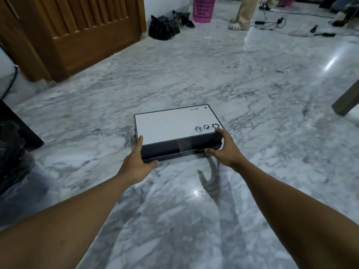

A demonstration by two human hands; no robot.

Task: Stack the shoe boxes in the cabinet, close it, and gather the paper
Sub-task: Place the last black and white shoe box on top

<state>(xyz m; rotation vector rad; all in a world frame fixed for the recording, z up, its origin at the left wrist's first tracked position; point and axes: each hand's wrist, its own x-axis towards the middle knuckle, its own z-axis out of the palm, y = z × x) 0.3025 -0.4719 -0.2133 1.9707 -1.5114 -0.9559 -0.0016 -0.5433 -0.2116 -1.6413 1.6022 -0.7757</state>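
A black shoe box (171, 125) with a white upper face and small printed symbols lies on the marble floor in the middle of the head view. My left hand (136, 162) grips its near left corner, fingers up the side and thumb under the front edge. My right hand (223, 148) grips the near right corner, fingers over the top edge and thumb on the front face. A wooden cabinet (81, 32) with slatted doors stands at the upper left. No paper is visible.
Black plastic bags (165, 26) and a pink basket (203, 9) stand beyond the cabinet. A person's legs in slippers (240, 18) and cables (275, 22) are at the back right. A dark object (13, 144) sits at the left edge, a furniture leg (347, 101) at the right.
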